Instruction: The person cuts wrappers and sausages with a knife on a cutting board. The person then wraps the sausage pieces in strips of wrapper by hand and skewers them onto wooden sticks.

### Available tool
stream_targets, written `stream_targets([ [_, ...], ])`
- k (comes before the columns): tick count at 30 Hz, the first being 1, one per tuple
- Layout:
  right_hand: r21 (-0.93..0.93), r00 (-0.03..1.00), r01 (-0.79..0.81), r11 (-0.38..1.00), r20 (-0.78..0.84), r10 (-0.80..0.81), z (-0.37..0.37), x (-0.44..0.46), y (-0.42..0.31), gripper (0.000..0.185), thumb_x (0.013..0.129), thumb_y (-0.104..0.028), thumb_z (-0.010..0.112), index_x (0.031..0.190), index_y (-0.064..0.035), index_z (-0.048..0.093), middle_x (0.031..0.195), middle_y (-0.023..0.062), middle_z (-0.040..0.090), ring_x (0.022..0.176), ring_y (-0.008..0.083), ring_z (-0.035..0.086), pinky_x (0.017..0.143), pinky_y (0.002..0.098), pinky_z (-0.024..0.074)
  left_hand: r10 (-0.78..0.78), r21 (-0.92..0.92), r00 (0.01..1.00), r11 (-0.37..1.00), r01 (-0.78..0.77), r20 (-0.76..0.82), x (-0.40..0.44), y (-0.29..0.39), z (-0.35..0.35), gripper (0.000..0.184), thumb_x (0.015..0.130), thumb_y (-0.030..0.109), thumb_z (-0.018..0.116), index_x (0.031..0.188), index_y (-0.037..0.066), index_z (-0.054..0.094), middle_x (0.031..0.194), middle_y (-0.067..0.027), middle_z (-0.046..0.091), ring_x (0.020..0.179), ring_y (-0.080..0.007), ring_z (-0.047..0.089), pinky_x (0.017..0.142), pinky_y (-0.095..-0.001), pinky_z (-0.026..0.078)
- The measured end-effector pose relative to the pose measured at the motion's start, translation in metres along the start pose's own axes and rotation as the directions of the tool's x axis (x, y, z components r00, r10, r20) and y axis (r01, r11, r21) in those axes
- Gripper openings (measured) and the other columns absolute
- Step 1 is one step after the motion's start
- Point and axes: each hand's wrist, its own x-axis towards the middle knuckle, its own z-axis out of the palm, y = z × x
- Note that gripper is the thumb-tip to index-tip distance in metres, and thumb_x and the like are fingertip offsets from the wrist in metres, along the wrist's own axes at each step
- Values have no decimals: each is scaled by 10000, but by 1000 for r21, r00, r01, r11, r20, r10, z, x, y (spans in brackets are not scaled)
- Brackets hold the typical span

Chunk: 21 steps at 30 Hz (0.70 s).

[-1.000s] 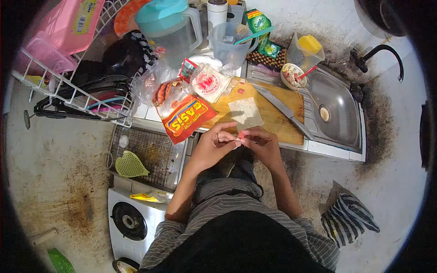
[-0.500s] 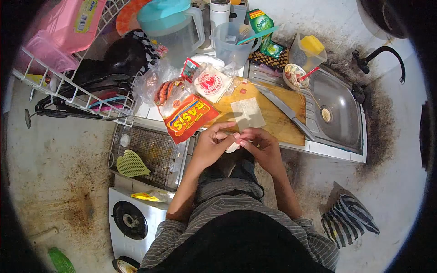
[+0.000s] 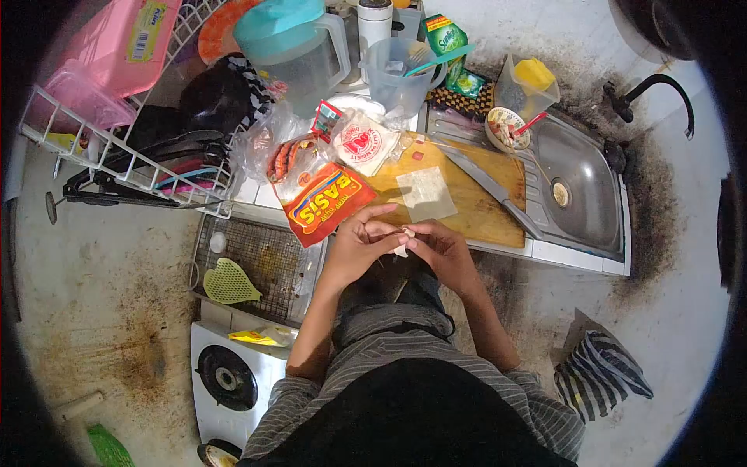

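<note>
Just in front of the counter edge, my left hand (image 3: 362, 245) and my right hand (image 3: 442, 253) meet, thumbs and fingertips pinching a small folded wonton wrapper (image 3: 401, 251). Any filling inside it is hidden by the fingers. A flat square wonton wrapper (image 3: 426, 194) lies on the wooden cutting board (image 3: 478, 222), just beyond my fingertips. To its right a large knife (image 3: 486, 185) rests slantwise across the board. At the board's left lie a pack of wonton wrappers (image 3: 362, 142) and a red sausage bag (image 3: 327, 204).
A bowl of filling with a red spoon (image 3: 507, 130) stands by the steel sink (image 3: 583, 183). Pitchers (image 3: 292, 70) are at the back. On the left are a dish rack (image 3: 124, 159), a wire-mesh tray with a green strainer (image 3: 231, 282) and a stove (image 3: 226, 379).
Both hands stay together at nearly the same place, with the fingers shifting slightly around the folded wrapper. The whole view has moved a little; the things on the counter lie as before.
</note>
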Motion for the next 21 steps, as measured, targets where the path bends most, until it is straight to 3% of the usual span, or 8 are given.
stream_targets([
  [5, -9, 999, 48, 999, 1, -48, 1, 1, 0, 218, 826, -40, 591, 1038, 7, 575, 977, 62, 578, 897, 105, 543, 798, 235, 430, -115, -58, 993, 992, 116, 21, 0, 5, 0, 427, 808, 14, 601, 1189, -16, 411, 861, -112, 642, 776, -131, 612, 673, -245, 501],
  [8, 29, 999, -43, 999, -28, 44, 2, 0, -4, 212, 828, -45, 589, 1031, 18, 574, 1009, 74, 586, 899, 114, 552, 812, 244, 431, -173, -57, 985, 983, 173, 9, -1, 11, 4, 422, 816, 30, 596, 1193, -6, 409, 868, -108, 642, 774, -124, 611, 659, -247, 510],
  [10, -66, 999, -25, 998, -35, 22, 2, 1, -7, 207, 836, -53, 581, 1028, 23, 572, 1005, 78, 595, 901, 117, 559, 815, 248, 432, -174, -66, 985, 982, 174, 15, -1, 10, 3, 422, 818, 32, 593, 1195, -2, 408, 873, -107, 642, 782, -122, 610, 665, -249, 512],
  [14, 2, 1000, -23, 1000, -21, 23, 0, 0, -7, 204, 840, -53, 575, 1031, 18, 570, 974, 74, 604, 909, 115, 559, 813, 243, 434, -166, -86, 985, 982, 169, 39, -2, 8, 1, 438, 817, 32, 593, 1209, 4, 399, 867, -96, 642, 780, -113, 605, 672, -241, 506],
  [16, -110, 1000, -13, 994, -21, 11, -3, -1, -10, 195, 837, -44, 577, 1019, 26, 575, 936, 45, 602, 867, 101, 555, 787, 233, 430, -150, -61, 986, 986, 154, 66, -3, 8, -1, 446, 816, 27, 592, 1216, 4, 395, 856, -88, 640, 768, -109, 601, 672, -235, 500],
  [21, -8, 1000, 5, 1000, -16, -5, -3, -2, -5, 174, 829, -30, 582, 996, 18, 589, 928, 50, 594, 867, 102, 554, 775, 231, 436, -90, 8, 990, 996, 90, 108, -8, 11, 2, 466, 815, -2, 574, 1238, 6, 379, 830, -73, 634, 738, -96, 589, 674, -225, 488],
])
